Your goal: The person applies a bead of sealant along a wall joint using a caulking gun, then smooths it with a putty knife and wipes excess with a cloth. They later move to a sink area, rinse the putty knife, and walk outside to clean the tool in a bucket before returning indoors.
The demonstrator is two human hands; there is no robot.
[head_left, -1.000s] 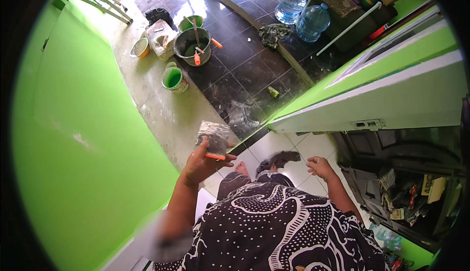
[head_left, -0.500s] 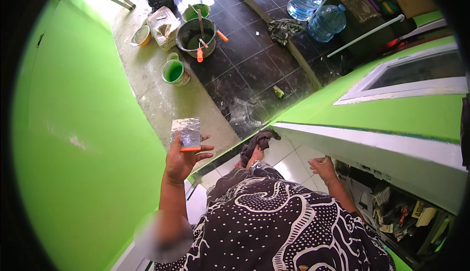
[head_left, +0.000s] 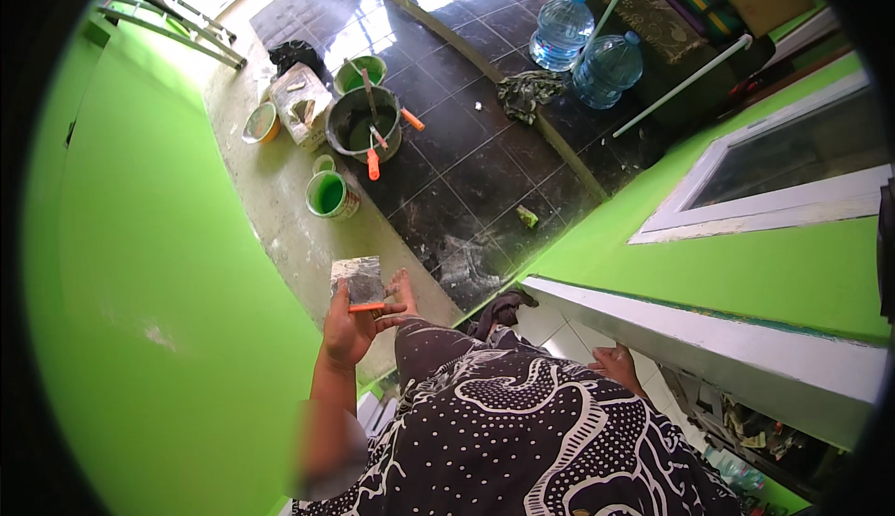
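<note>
In my left hand (head_left: 347, 330) is a flat, square metal putty scraper (head_left: 357, 278) with an orange edge, its blade smeared with pale residue. My fingers wrap around its lower edge, and the blade points away from me, above the pale floor strip. My right hand (head_left: 613, 365) hangs low at my right side, near the white door frame, holding nothing that I can see; its fingers look loosely apart. Ahead of the scraper stands a small bucket (head_left: 349, 206) of green paint. Beyond that, a black bucket (head_left: 384, 150) carries orange-handled tools (head_left: 374, 164) and a stick.
A bright green wall (head_left: 158, 264) runs along my left. Past the black bucket are a green bucket (head_left: 377, 70), a torn bag (head_left: 303, 110) and a bowl (head_left: 262, 123). Two water jugs (head_left: 562, 31) stand far right by a crumpled cloth (head_left: 530, 96). A ladder (head_left: 177, 27) leans far left.
I have moved forward: one bare foot is now on the pale floor strip. The buckets appear lower and closer. The scraper stays in my left hand; my right hand sits lower in view.
</note>
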